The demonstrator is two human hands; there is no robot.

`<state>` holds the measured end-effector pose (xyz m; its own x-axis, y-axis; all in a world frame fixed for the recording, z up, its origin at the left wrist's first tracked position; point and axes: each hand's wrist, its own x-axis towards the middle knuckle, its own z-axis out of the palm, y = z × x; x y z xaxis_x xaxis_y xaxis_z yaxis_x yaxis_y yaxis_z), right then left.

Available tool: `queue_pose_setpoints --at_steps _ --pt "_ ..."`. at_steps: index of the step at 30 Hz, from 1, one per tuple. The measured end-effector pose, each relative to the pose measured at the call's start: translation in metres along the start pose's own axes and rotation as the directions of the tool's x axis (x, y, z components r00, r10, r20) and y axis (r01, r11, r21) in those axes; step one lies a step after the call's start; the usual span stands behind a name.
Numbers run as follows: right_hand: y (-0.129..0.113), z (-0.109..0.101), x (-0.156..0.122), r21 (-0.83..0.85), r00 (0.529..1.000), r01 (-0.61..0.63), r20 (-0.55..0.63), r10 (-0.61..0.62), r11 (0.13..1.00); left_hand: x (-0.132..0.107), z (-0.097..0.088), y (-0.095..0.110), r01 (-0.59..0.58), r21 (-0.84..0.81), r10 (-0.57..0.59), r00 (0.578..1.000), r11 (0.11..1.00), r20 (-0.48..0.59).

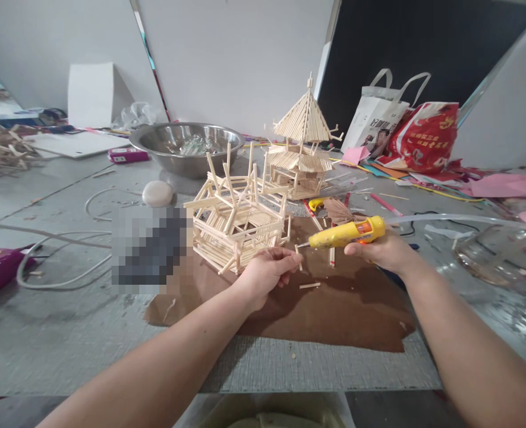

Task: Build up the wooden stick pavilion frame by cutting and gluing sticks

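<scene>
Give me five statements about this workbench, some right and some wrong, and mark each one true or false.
1. The right-hand grip holds a yellow glue gun. True.
2. The left-hand grip is empty. False: the left-hand grip holds a short wooden stick.
3. A loose stick piece lies on the brown sheet. True.
4. The pointed-roof model lies on its side. False: the pointed-roof model stands upright.
5. The metal bowl stands in front of the open-topped stick frame. False: the metal bowl stands behind it, toward the wall.
</scene>
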<state>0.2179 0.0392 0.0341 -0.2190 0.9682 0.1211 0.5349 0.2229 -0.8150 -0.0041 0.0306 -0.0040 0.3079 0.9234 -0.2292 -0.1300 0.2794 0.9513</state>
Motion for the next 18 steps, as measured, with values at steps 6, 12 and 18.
queue_pose_setpoints --at_steps 6,12,18 --pt "0.0005 0.0014 0.0013 0.004 1.000 0.000 -0.002 0.000 1.000 -0.0003 0.0000 0.0004 0.001 0.002 -0.001 1.000 1.000 0.003" --pt "0.0045 0.0004 0.0017 -0.005 1.000 -0.007 -0.022 0.007 1.000 -0.0005 -0.0001 0.0004 0.000 -0.001 0.000 1.000 1.000 0.005" --pt "0.0055 -0.0001 0.0016 0.008 1.000 0.019 -0.024 -0.018 1.000 -0.0001 -0.0004 0.0000 0.003 0.008 -0.004 1.000 1.000 0.014"
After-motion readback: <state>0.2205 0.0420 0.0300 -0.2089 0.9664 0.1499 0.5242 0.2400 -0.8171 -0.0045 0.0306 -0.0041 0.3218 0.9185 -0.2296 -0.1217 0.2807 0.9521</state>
